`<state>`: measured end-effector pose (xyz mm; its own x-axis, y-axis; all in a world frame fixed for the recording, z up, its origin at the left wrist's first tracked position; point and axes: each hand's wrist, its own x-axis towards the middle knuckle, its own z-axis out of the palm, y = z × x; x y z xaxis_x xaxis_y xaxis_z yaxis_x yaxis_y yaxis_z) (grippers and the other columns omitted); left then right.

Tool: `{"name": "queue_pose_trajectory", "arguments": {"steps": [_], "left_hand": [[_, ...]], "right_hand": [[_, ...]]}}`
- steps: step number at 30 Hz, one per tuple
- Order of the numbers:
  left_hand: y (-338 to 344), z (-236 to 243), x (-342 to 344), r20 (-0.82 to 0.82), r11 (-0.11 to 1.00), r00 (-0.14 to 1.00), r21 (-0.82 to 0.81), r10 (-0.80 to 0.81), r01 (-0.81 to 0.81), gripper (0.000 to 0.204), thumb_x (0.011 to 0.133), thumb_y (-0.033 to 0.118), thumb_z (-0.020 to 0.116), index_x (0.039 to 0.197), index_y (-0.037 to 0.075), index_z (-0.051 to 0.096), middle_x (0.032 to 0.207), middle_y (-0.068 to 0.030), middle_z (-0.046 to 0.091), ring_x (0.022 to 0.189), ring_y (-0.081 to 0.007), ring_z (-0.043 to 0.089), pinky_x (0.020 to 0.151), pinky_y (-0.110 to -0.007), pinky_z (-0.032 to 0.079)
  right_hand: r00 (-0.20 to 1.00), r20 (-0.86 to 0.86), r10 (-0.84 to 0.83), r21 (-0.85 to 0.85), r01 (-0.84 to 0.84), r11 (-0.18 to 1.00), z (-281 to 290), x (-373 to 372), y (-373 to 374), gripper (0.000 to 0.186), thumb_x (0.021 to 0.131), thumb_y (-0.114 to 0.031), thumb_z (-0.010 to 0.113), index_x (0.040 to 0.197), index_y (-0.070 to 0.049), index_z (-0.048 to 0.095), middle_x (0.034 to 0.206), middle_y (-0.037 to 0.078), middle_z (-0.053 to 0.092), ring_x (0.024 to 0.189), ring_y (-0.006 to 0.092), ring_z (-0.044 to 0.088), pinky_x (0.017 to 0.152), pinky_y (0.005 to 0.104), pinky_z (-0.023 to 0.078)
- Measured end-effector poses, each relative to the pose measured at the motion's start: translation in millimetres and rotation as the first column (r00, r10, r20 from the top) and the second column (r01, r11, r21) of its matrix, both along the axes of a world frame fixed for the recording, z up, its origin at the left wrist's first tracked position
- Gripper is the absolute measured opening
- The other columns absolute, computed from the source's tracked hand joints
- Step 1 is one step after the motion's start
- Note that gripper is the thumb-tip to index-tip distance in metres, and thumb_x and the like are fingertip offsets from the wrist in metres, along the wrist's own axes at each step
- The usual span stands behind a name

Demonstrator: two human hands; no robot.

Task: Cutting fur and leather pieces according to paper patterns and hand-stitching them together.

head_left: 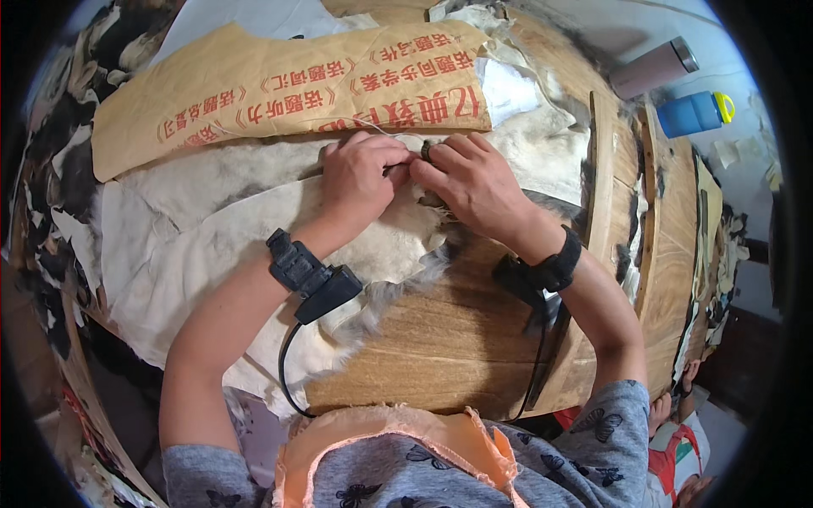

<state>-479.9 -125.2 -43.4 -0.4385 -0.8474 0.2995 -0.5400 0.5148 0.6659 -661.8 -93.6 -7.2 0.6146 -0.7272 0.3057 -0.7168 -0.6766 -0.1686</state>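
Observation:
A pale hide with grey fur along its edge lies spread over the wooden table. Above its upper part my left hand is closed, thumb and fingers bent together. My right hand is also closed, its fingertips nearly touching the left ones. Whatever they pinch is mostly covered by the fingers; a small dark, ring-like thing shows at the right index finger. Just beyond the hands lies a brown paper piece with red print, cut to a curved outline. A thin white thread runs across its near edge.
Wooden strips run along the right of the table. A pink tumbler and a blue bottle with a yellow lid stand beyond. Black-and-white fur scraps pile up at left. Another person's hand shows at lower right.

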Motion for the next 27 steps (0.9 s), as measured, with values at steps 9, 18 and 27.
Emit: {"name": "queue_pose_trajectory", "arguments": {"steps": [9, 18, 27], "left_hand": [[2.3, 5.7, -1.9, 0.054, 1.000, 0.999, 0.020, -0.007, 0.005, 0.011, 0.076, 0.019, 0.061, 0.082, 0.019, 0.070, 0.090, 0.0040, 0.065, 0.089, -0.0182, 0.056, 0.079, -0.040, 0.037], [4.0, 5.9, 1.8, 0.178, 0.996, 0.982, 0.077, -0.058, 0.045, 0.017, 0.078, 0.026, 0.064, 0.092, 0.029, 0.072, 0.083, 0.0083, 0.055, 0.091, -0.0129, 0.050, 0.079, -0.037, 0.031], [4.0, 9.9, -8.8, 0.144, 0.996, 0.986, 0.062, -0.079, 0.071, 0.015, 0.077, 0.026, 0.066, 0.090, 0.030, 0.072, 0.083, 0.0080, 0.055, 0.089, -0.0130, 0.051, 0.078, -0.037, 0.032]], "right_hand": [[0.958, 0.226, 0.179, -0.090, -0.162, 0.983, 29.5, 12.6, 22.7, 0.015, 0.069, -0.007, 0.059, 0.084, -0.006, 0.056, 0.085, 0.008, 0.051, 0.074, 0.0234, 0.051, 0.065, 0.0305, 0.047], [-0.258, 0.913, -0.315, 0.296, -0.112, 0.949, 94.7, -80.4, 92.1, 0.010, 0.094, -0.007, 0.041, 0.102, -0.009, 0.047, 0.082, 0.003, 0.047, 0.062, 0.0085, 0.045, 0.043, 0.0178, 0.034], [-0.236, 0.933, -0.270, 0.259, -0.079, 0.963, 123.6, -103.3, 133.9, 0.036, 0.080, 0.006, 0.047, 0.115, -0.002, 0.051, 0.088, 0.007, 0.050, 0.065, 0.0104, 0.048, 0.057, 0.0205, 0.046]]}}
